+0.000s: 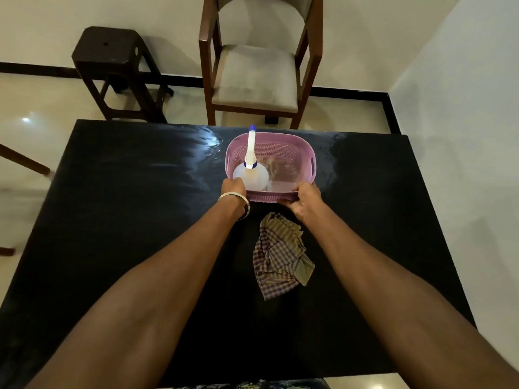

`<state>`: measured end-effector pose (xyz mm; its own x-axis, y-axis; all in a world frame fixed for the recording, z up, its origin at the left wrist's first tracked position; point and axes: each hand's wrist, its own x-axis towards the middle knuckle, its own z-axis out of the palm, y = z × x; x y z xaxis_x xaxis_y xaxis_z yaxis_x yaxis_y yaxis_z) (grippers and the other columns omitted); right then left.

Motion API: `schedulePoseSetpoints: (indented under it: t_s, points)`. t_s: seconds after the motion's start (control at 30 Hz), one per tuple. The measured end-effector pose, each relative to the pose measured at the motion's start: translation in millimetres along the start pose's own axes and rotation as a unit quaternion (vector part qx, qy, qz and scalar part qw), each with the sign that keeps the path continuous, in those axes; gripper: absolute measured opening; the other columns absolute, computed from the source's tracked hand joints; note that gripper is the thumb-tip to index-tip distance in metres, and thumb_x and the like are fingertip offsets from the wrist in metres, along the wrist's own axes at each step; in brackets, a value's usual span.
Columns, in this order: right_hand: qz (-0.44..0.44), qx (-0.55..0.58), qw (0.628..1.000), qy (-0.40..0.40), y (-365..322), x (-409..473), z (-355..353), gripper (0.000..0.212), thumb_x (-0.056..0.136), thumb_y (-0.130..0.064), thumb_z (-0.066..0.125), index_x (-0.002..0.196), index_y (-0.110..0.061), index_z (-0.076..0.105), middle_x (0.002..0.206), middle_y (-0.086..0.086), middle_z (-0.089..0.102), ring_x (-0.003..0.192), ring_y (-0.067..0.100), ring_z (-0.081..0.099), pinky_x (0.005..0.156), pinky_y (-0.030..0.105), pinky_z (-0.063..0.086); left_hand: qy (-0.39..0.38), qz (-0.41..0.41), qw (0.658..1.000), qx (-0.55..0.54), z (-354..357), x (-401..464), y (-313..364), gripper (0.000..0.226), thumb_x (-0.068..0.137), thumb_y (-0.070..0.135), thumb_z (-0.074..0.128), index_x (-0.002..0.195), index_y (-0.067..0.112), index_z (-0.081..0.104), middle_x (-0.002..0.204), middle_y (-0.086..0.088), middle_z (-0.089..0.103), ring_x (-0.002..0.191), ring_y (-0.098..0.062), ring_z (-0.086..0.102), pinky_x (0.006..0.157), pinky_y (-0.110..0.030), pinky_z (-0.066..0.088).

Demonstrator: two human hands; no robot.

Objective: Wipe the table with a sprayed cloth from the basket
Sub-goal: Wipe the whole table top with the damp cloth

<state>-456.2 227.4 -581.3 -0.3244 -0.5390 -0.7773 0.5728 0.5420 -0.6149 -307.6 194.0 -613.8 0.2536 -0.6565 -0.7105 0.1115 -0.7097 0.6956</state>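
Note:
A pink perforated basket (283,148) stands on the black table (126,220) near its far edge. Inside it on the left stands a white spray bottle (250,171) with a blue-tipped nozzle. My left hand (233,189) grips the basket's near left corner and my right hand (304,199) grips its near right corner. A checked purple and beige cloth (280,256) lies crumpled on the table between my forearms, just in front of the basket.
A wet sheen (205,141) covers the table left of the basket. Beyond the far edge stand a wooden chair with a grey seat (255,77) and a dark stool (112,60). A white wall (463,108) runs along the right.

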Motion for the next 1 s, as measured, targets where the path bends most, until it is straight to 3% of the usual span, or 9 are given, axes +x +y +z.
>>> schedulePoseSetpoints:
  t_s: [0.47,0.77,0.87,1.0]
  points:
    - [-0.003,-0.091,0.991,-0.096,59.0,-48.9,111.3,0.071,0.085,0.015,0.031,0.144,-0.022,0.043,0.13,0.015,0.056,0.109,0.036,0.061,0.085,0.063,0.055,0.082,-0.011,0.994,-0.077,-141.0,6.7,22.3,0.042,0.095,0.012,0.041,0.137,0.01,0.044,0.125,-0.015,0.054,0.109,-0.034,0.057,0.09,-0.048,0.055]
    - [0.003,-0.172,0.971,-0.165,124.6,-85.7,192.5,0.069,0.081,0.016,0.027,0.139,-0.018,0.043,0.116,0.013,0.056,0.105,0.036,0.061,0.087,0.065,0.053,0.161,-0.008,0.977,-0.138,-251.9,9.1,14.6,0.041,0.095,0.009,0.039,0.136,0.006,0.044,0.119,-0.015,0.054,0.101,-0.031,0.056,0.093,-0.049,0.053]
    - [0.004,-0.192,0.964,-0.184,147.7,-94.8,213.0,0.066,0.081,0.015,0.028,0.138,-0.015,0.043,0.121,0.016,0.055,0.103,0.036,0.061,0.083,0.063,0.055,0.181,-0.014,0.97,-0.163,-283.7,7.4,6.9,0.04,0.095,0.007,0.038,0.134,0.007,0.045,0.112,-0.012,0.051,0.095,-0.028,0.054,0.091,-0.047,0.054]
    - [0.01,-0.213,0.956,-0.202,181.9,-106.6,233.0,0.066,0.078,0.014,0.031,0.134,-0.017,0.045,0.124,0.017,0.057,0.105,0.039,0.064,0.083,0.064,0.054,0.214,-0.022,0.959,-0.185,-323.4,2.8,-6.3,0.04,0.094,0.008,0.038,0.133,0.008,0.047,0.119,-0.013,0.055,0.103,-0.031,0.058,0.093,-0.049,0.053]
